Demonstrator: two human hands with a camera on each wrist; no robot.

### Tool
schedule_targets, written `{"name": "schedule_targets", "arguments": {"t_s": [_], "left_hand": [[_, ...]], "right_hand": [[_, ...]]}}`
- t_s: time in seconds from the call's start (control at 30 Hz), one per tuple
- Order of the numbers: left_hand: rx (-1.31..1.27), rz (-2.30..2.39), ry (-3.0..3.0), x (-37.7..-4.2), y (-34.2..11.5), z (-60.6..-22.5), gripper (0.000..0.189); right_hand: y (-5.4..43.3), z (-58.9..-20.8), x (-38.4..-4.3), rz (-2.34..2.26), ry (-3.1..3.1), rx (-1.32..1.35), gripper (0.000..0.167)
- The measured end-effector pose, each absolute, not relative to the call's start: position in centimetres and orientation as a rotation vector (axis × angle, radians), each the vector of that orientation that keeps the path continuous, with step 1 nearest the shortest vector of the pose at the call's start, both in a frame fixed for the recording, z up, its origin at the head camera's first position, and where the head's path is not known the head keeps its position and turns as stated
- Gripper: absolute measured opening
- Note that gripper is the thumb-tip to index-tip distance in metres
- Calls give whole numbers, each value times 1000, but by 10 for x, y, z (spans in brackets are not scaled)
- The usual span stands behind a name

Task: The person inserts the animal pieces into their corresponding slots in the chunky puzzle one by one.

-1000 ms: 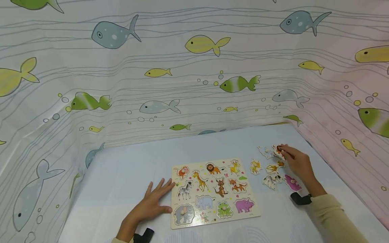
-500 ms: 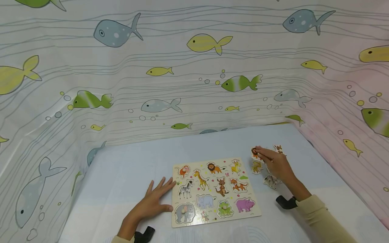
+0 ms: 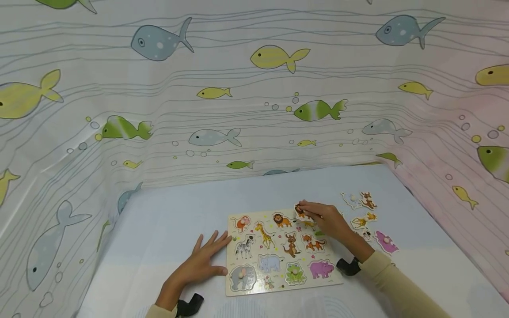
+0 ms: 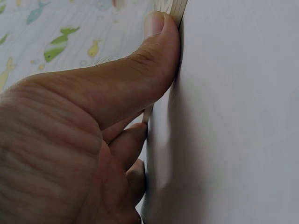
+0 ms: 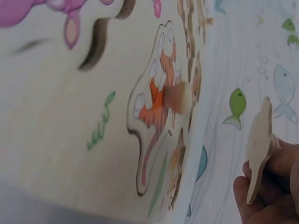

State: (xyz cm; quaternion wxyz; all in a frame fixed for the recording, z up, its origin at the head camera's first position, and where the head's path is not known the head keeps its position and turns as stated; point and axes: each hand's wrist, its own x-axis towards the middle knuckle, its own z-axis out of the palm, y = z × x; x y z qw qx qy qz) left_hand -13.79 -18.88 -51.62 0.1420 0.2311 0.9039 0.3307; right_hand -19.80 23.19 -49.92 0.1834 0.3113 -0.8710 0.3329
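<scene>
On the table lies a wooden peg puzzle board (image 3: 333, 279) with animal pictures. My right hand (image 3: 331, 223) pinches a lion piece (image 3: 299, 211) above its upper right part, beside the printed lion (image 3: 282, 220) and partly over the yellow animal picture. In the right wrist view, the piece's bare wooden back (image 5: 259, 144) faces the camera, tilted up. My left hand (image 3: 200, 260) rests at the board's left edge, fingers spread, with thumb (image 4: 159, 46) and fingertips touching the edge. Knobbed pieces sit in the board: monkey (image 3: 240, 223), tiger (image 5: 156, 102), elephant (image 3: 242, 278) and frog (image 3: 295, 274).
Right of the board lie loose pieces: a pale blue animal (image 3: 351, 201), kangaroo (image 3: 368, 200), giraffe (image 3: 361, 221), zebra (image 3: 366, 235), partly covered by my arm, and pink hippo (image 3: 385, 242). A fish-patterned sheet (image 3: 246, 110) hangs behind the table.
My right hand has picked the lion piece from the loose pile and carried it left to above the board. The left hand stays at the board's edge.
</scene>
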Motion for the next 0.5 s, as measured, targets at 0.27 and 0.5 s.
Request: {"name": "schedule_targets", "arguments": {"t_s": [0.27, 0.5], "left_hand": [[688, 946, 2617, -140, -189, -516, 95], [677, 956, 2610, -137, -190, -515, 95]], "right_hand": [[210, -509, -208, 1006, -2415, 983, 29], [196, -516, -215, 1018, -2427, 1060, 29]]}}
